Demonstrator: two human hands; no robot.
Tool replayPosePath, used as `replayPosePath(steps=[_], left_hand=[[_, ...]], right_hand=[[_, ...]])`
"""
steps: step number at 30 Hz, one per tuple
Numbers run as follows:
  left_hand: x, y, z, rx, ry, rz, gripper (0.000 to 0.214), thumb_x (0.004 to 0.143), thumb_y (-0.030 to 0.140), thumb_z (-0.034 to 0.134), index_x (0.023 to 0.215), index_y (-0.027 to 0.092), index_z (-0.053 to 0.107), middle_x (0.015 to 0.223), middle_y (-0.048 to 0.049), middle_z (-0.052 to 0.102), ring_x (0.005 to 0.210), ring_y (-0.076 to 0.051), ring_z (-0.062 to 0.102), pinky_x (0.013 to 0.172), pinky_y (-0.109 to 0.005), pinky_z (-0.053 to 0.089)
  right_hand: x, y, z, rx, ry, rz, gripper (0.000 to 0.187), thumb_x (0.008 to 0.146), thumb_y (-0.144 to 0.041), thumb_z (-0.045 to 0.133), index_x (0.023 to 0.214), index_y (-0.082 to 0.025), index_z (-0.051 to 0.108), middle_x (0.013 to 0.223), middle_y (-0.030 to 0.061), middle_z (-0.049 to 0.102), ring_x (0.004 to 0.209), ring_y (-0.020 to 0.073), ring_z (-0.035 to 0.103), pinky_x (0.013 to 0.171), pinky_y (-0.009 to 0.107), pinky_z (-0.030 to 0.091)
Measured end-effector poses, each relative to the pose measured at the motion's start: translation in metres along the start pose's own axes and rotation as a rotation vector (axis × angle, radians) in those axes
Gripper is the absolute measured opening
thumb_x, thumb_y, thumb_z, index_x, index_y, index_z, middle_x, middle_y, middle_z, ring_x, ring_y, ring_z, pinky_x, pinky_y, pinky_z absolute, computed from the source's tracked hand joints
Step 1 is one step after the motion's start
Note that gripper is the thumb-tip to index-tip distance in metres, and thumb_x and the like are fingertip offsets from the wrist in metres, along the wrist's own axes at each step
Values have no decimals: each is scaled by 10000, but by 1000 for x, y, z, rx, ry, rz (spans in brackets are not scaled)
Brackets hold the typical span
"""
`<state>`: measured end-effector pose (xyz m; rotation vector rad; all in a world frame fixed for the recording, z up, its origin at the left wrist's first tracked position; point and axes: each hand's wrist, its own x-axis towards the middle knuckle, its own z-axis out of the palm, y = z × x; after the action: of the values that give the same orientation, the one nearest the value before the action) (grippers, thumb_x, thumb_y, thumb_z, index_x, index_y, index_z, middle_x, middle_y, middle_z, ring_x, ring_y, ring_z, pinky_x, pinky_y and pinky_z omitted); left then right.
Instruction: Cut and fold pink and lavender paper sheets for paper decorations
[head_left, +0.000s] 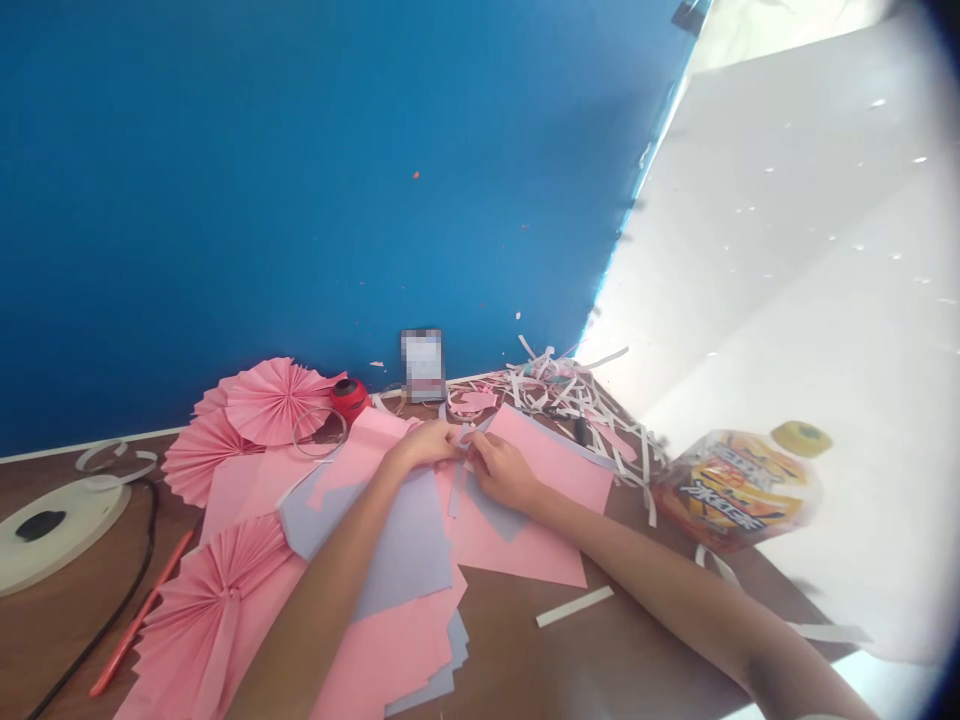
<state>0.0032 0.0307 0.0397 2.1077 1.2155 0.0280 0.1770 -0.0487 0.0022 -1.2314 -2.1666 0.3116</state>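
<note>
My left hand (429, 443) and my right hand (501, 468) meet over a spread of pink paper sheets (525, 545) and lilac paper sheets (409, 545) on a brown table. Both pinch a small piece of lilac paper (466, 438) between their fingertips, fingers closed on it. A narrow lilac strip (455, 493) hangs down from between the hands.
Pleated pink paper fans (270, 400) lie at left and front left (202, 610). A red round object (349, 397) and a heap of white paper strips (570, 395) sit by the blue wall. A plastic bottle (739, 485) lies at right, a white disc (52, 520) with black cable at left, an orange stick (139, 620) nearby.
</note>
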Motion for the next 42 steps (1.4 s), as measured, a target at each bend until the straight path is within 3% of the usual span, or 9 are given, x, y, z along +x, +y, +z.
replayPosePath(steps=[4,7,11,17,20,29,42], left_hand=[[-1,4,0,99,142,-23,362,716,460,587,512,166,532,470,-6,540,498,-133,498,481,-233,286],[1,6,3,86,155,-43,331,730,408,566,504,167,539,475,-12,545,510,-132,509,490,-223,297],[3,4,6,44,112,-69,268,715,342,568,514,167,540,482,-10,557,469,-118,512,487,-213,328],[-3,-4,-2,-246,-101,4,94,660,237,598,657,174,528,540,19,586,453,-112,533,469,-208,391],[-3,-5,-5,-317,-178,1,108,623,187,615,686,168,529,544,20,586,492,-122,562,471,-207,414],[3,-14,4,-412,-152,31,191,614,212,658,669,178,478,524,23,582,460,-106,532,445,-203,405],[2,-6,2,-360,-155,-6,71,663,205,591,703,159,555,509,24,569,441,-103,545,442,-200,439]], right_hand=[[0,-1,0,20,-4,-14,439,724,-8,425,1114,-205,469,881,30,614,808,184,541,690,274,386],[-1,0,1,22,-4,-38,438,711,3,416,1089,-209,481,889,30,614,825,183,546,700,276,386],[-1,0,1,41,-33,-80,455,716,4,414,1114,-204,480,894,33,623,860,188,547,742,288,390],[1,1,-2,75,-43,-55,448,715,-4,435,1104,-217,500,872,20,608,807,177,530,695,274,381],[1,1,-2,113,-48,-30,474,690,0,455,1106,-223,501,851,11,593,777,168,520,669,262,379],[5,6,-2,254,-36,13,490,663,11,477,1089,-227,511,831,-4,603,763,157,523,674,257,396],[7,7,-3,304,-85,-25,484,662,37,440,1067,-215,523,847,5,612,803,168,508,694,271,402]])
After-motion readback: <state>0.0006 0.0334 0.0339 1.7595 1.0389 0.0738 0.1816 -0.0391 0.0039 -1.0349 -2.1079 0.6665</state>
